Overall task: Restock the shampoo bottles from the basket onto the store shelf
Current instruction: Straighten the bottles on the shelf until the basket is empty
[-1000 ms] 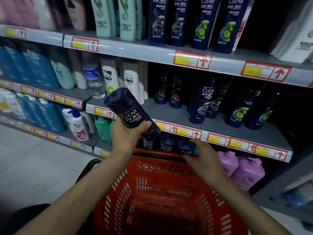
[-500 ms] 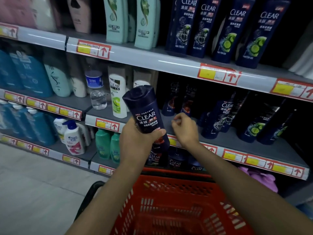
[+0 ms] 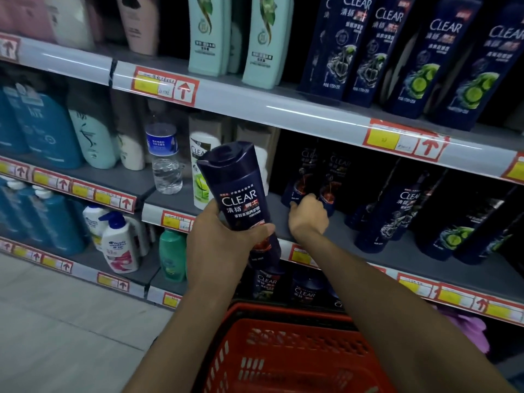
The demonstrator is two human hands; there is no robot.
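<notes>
My left hand (image 3: 218,242) grips a dark blue Clear shampoo bottle (image 3: 238,191) by its lower half, cap end tilted up and to the left, in front of the middle shelf (image 3: 397,251). My right hand (image 3: 307,217) reaches onto that shelf and touches the base of two dark Clear bottles (image 3: 314,180) standing at the back; whether its fingers grip one is hidden. The red basket (image 3: 283,355) sits below my arms, and what it holds is out of sight.
Tall Clear bottles (image 3: 442,55) and mint green bottles (image 3: 263,41) line the top shelf. More dark bottles (image 3: 397,211) stand right of my right hand. A water bottle (image 3: 164,160) and white Clear bottle (image 3: 201,171) stand left. Bare shelf lies in front of the back bottles.
My right hand rose from the basket rim to the shelf and reached in to the two back bottles. My left hand lifted the bottle higher and more upright.
</notes>
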